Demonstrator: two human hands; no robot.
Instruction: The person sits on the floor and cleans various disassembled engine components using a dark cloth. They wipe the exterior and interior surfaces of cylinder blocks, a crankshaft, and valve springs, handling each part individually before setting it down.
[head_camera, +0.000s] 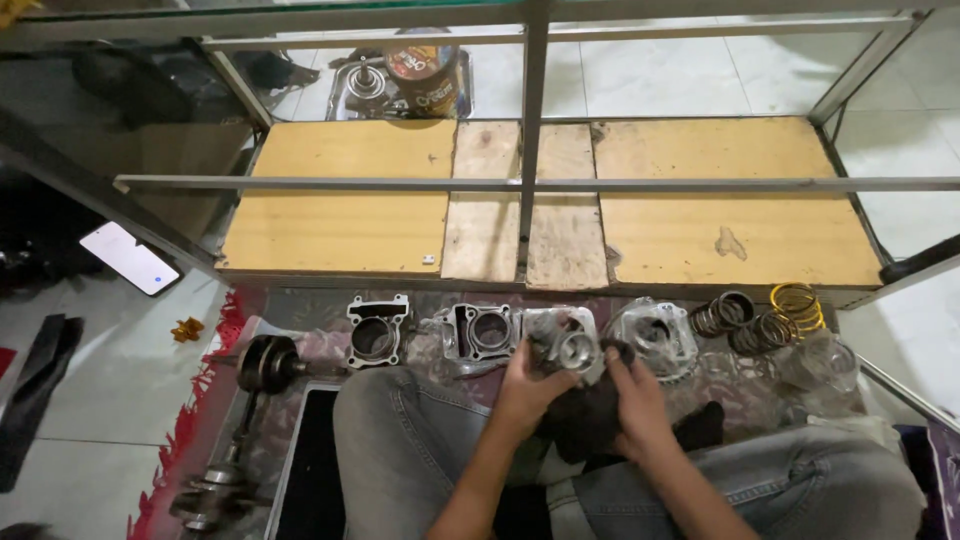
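Fingers (540, 362) around metal cylinder part (570, 348)

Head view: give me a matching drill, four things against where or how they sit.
Things:
1. yellow spring
2. crankshaft
3. smartphone
4. metal cylinder part

Places:
A. held in both hands over a dark cloth
B. floor at far left, screen lit white
C. right end of the parts row, beside the grey springs
D. left of the square engine cylinder block

Pairs: 1-C, 2-D, 3-B, 4-A
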